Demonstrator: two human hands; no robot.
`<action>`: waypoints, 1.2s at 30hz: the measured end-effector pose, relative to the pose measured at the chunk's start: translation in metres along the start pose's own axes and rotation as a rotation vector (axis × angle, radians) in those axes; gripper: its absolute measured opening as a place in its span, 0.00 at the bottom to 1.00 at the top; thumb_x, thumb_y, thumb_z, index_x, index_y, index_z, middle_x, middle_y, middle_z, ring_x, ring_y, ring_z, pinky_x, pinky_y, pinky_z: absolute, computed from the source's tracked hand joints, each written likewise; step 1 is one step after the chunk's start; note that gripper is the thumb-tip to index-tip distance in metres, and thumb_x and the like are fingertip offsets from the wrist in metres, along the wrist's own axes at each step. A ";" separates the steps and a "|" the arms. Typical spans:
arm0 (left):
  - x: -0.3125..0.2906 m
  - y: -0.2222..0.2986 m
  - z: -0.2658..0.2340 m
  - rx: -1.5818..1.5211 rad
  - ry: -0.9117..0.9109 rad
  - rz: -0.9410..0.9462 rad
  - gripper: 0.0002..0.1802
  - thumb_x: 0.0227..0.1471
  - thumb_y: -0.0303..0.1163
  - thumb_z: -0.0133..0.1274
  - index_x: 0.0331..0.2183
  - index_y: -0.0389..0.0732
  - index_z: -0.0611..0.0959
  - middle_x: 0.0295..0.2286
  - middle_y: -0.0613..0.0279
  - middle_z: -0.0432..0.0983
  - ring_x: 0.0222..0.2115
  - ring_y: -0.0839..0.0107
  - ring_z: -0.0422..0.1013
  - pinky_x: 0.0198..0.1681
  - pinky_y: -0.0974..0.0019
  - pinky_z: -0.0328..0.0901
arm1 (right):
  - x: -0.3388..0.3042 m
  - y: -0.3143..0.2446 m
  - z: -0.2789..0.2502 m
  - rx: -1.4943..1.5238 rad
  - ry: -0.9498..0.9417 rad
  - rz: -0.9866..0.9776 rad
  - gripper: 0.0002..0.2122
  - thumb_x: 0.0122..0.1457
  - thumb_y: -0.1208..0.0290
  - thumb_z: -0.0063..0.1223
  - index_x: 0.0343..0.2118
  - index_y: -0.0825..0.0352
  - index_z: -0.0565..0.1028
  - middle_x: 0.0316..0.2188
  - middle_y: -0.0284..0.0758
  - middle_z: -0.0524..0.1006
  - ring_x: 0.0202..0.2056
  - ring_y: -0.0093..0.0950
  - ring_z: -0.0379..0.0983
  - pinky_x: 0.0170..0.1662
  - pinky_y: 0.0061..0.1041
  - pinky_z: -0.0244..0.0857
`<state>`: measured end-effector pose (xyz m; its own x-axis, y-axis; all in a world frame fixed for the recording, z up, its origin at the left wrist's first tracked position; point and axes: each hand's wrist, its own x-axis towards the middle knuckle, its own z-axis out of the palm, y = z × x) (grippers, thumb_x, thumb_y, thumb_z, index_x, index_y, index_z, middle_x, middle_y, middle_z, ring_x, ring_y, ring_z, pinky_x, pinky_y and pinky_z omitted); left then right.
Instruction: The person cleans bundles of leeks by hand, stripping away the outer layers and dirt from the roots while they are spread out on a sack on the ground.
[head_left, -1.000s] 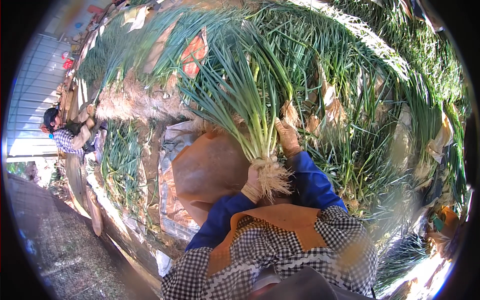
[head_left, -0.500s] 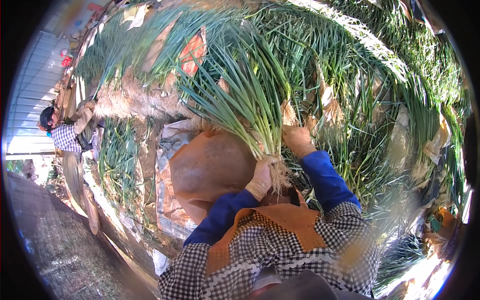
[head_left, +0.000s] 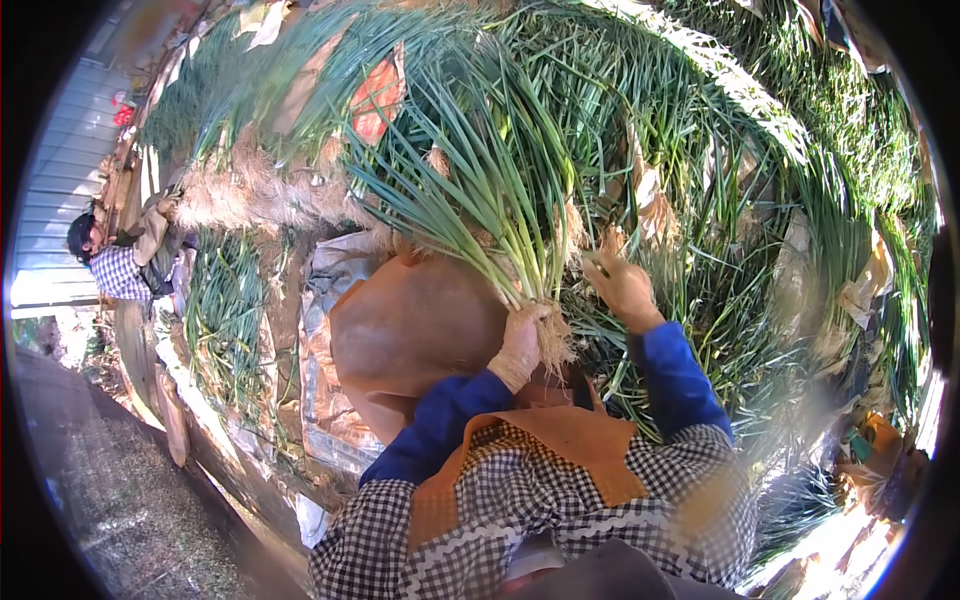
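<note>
Had the bunch of long green stalks (head_left: 520, 235) slanting past the right edge of the brown lap cover (head_left: 420, 330), with leaves above the left hand (head_left: 522, 345) and pale roots (head_left: 558, 345) beside it. Lost the leaf tips among the heaped greens (head_left: 650, 90); could not see the left fingertips. Grasped the stalks near their bases. Held the right hand (head_left: 624, 292) apart, half-curled; could not tell whether pinching anything.
</note>
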<state>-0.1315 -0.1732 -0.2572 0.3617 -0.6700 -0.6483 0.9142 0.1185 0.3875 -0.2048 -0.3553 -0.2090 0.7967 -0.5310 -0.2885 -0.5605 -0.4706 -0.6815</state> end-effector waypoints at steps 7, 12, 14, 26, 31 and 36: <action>0.010 -0.001 -0.008 0.035 0.032 0.095 0.08 0.46 0.25 0.43 0.30 0.32 0.74 0.24 0.55 0.72 0.24 0.62 0.72 0.27 0.60 0.70 | 0.038 -0.030 0.026 -0.081 -0.412 -0.150 0.17 0.54 0.53 0.44 0.33 0.63 0.74 0.29 0.39 0.76 0.30 0.32 0.73 0.34 0.32 0.67; 0.010 -0.007 -0.010 -0.010 0.072 0.178 0.06 0.45 0.24 0.45 0.29 0.33 0.74 0.25 0.59 0.72 0.23 0.67 0.70 0.27 0.66 0.68 | -0.037 0.006 0.020 0.850 -0.700 -0.086 0.15 0.56 0.61 0.46 0.18 0.65 0.68 0.14 0.28 0.65 0.15 0.17 0.60 0.19 0.19 0.58; 0.008 -0.006 -0.013 -0.022 0.072 0.150 0.06 0.45 0.23 0.45 0.29 0.33 0.74 0.24 0.59 0.71 0.23 0.68 0.69 0.26 0.67 0.67 | -0.059 0.051 0.009 0.834 -0.964 -0.086 0.13 0.55 0.63 0.48 0.18 0.66 0.69 0.15 0.28 0.66 0.16 0.17 0.61 0.20 0.18 0.58; -0.008 0.004 0.007 -0.132 -0.128 -0.252 0.07 0.43 0.23 0.47 0.29 0.33 0.76 0.25 0.55 0.74 0.26 0.63 0.73 0.34 0.59 0.70 | -0.033 0.036 0.044 1.197 -0.128 -0.112 0.07 0.56 0.68 0.45 0.26 0.65 0.69 0.21 0.35 0.73 0.23 0.25 0.71 0.28 0.23 0.67; -0.009 -0.005 -0.007 -0.151 -0.079 -0.135 0.07 0.42 0.21 0.46 0.27 0.32 0.77 0.25 0.56 0.75 0.25 0.64 0.73 0.34 0.60 0.70 | -0.055 0.010 0.060 0.554 -0.135 -0.193 0.05 0.56 0.72 0.47 0.31 0.67 0.71 0.23 0.30 0.70 0.27 0.19 0.62 0.32 0.19 0.60; -0.007 -0.014 -0.011 -0.133 -0.074 -0.126 0.15 0.41 0.22 0.44 0.36 0.30 0.73 0.30 0.50 0.73 0.31 0.58 0.72 0.38 0.55 0.69 | -0.093 0.066 0.048 0.982 -0.599 0.014 0.11 0.53 0.64 0.48 0.24 0.68 0.67 0.16 0.29 0.62 0.20 0.17 0.59 0.23 0.20 0.55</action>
<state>-0.1449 -0.1624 -0.2652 0.2331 -0.7368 -0.6346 0.9692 0.1228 0.2135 -0.3054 -0.3034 -0.2595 0.9187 0.0118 -0.3947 -0.3620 0.4246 -0.8299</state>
